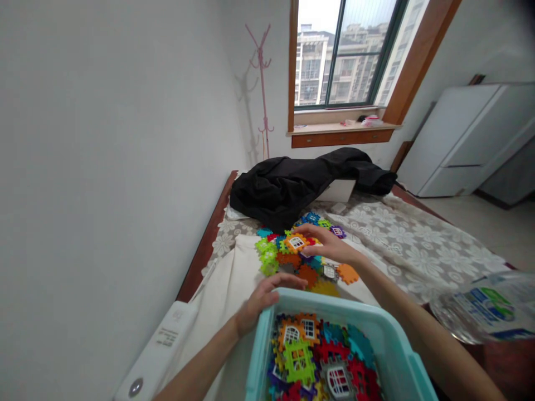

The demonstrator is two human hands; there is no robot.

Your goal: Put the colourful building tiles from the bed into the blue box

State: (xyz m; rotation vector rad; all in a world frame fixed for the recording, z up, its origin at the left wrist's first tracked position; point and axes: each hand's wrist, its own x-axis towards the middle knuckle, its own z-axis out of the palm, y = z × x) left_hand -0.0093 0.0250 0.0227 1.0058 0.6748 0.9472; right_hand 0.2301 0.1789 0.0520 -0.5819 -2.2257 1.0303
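A light-blue plastic bin [334, 303] stands in front of me, filled with interlocking plastic building pieces, among them a green window piece [299, 361] and a grey window piece [337, 380]. My left hand [265, 295] is at the bin's far left corner, thumb by the rim and fingers stretched out beyond it. Past the bin lies a loose pile of pieces, with bright green ones [268, 256] at its left. Over this pile, my right hand [330, 246] has finger and thumb around an orange window piece [295, 243]. Its fingertips are partly hidden.
A clear plastic bottle [489, 306] with a label lies at the right. Black cloth [288, 184] covers the far part of the lace-covered table [401, 234]. At the left is a white boxy object [163, 351] beside the wall.
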